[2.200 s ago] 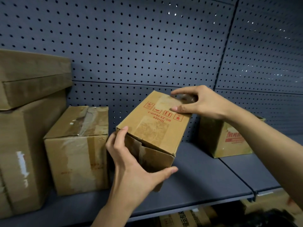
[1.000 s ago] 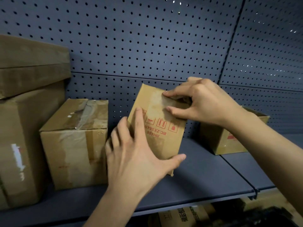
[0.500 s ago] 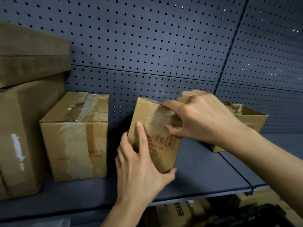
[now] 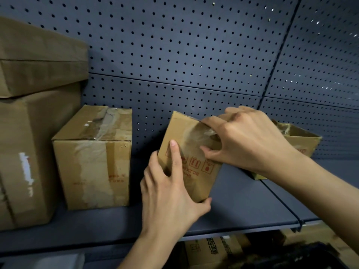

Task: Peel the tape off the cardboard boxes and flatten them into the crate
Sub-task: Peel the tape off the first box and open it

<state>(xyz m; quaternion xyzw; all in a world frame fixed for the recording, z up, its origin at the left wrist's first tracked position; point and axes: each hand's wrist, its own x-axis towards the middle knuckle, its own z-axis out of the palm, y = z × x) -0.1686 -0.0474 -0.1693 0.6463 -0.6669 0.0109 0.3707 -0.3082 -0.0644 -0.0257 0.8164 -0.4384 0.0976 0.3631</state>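
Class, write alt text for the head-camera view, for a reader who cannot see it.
A person's left hand holds a small cardboard box tilted over a dark shelf while the right hand pinches clear tape at its upper end. A larger taped box stands to the left, before a pegboard wall.

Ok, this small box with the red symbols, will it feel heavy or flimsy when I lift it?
Probably light: the left hand holds the small box tilted with a relaxed grip. Likely stiff; its faces look flat where the right hand picks at the tape. Tall and tilted, it may tip if released.
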